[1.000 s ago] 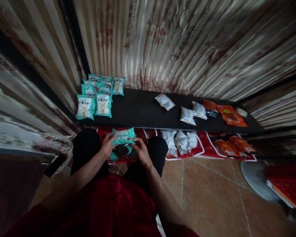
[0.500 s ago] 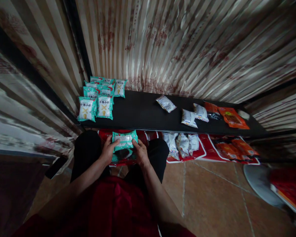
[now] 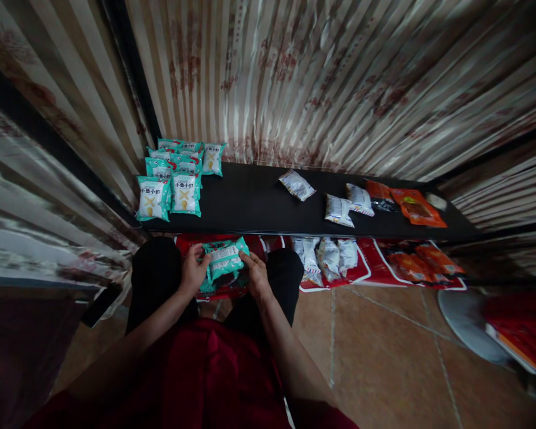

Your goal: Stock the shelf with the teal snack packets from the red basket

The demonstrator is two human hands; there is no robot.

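A striped, pleated curtain [image 3: 250,71] walls in the dim scene, and along its foot runs the long black counter [image 3: 254,202]. Here's how it stands, and it looks part-way through: teal snack packets [image 3: 186,193] already in tight rows at the counter's left end, one more in hand, others low down, off the counter. Taking the held teal snack packet [image 3: 227,257] as the clock's centre, those rows sit at eleven. Three silver packets [image 3: 339,210] lie loose around two, with orange packets [image 3: 417,207] out between two and three. Under the counter's edge, a red white-edged container [image 3: 361,263] shows silver and orange packs towards three o'clock, and lower teal packets [image 3: 206,286] show just below the hands, at about seven.

Now the grip! The right hand [image 3: 256,275] has it, thumb on top, pinching the right end; from there the packet lies at ten. The left hand [image 3: 193,271] curls beside the other end, packet at two; whether it's pinching or merely alongside, I can't tell.
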